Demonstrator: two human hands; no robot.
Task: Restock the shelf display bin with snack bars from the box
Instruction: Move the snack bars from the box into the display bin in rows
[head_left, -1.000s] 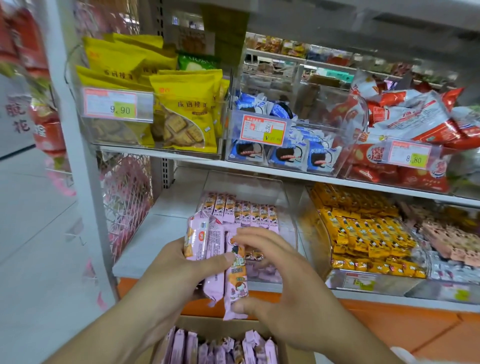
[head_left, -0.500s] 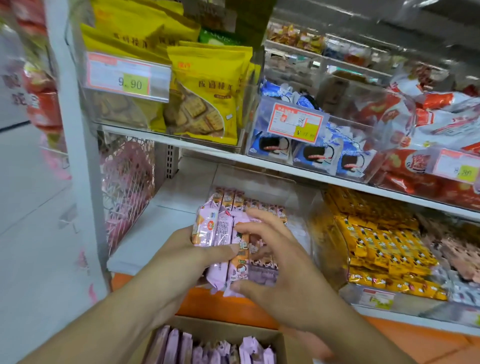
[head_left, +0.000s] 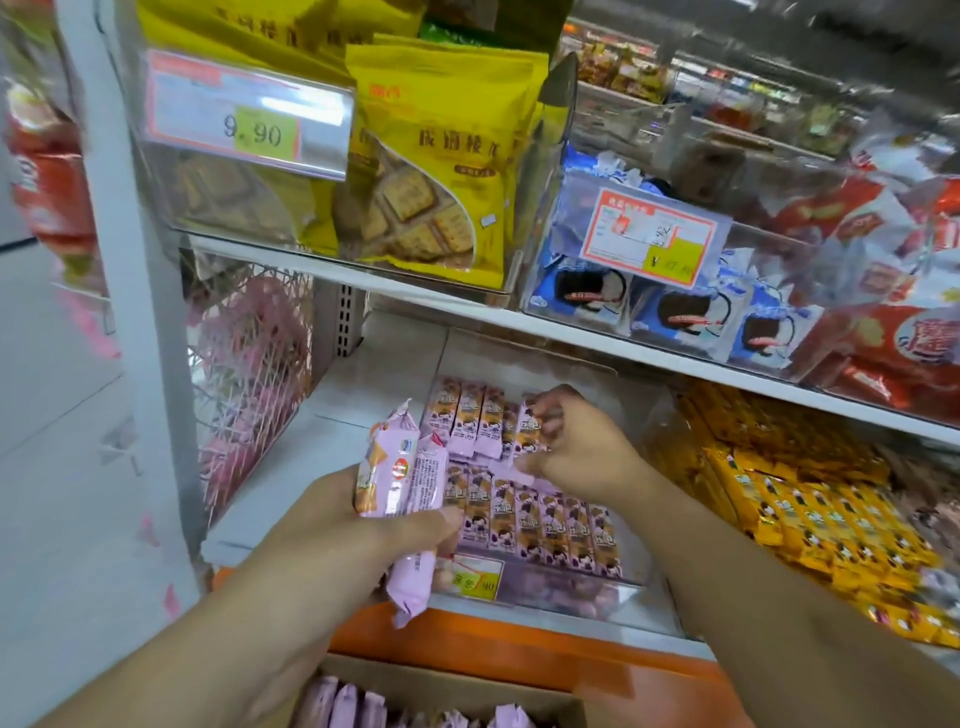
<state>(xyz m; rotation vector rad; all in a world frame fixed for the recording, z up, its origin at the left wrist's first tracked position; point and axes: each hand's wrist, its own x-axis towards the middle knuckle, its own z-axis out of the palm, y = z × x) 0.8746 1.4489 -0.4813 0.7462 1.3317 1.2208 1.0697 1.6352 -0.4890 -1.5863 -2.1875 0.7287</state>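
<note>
Roughly halfway, I'd guess: the bin (head_left: 545, 592) at centre frame has two rows in. Right hand (head_left: 582, 447) pinches a bar (head_left: 527, 431) there, left hand (head_left: 363, 525) grips spare bars (head_left: 400, 467), box (head_left: 545, 701) below holds more.

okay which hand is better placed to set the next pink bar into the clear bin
Right. The right hand is already inside the bin, fingers at the back row, while the left hand grips the spare bars outside it.
</note>
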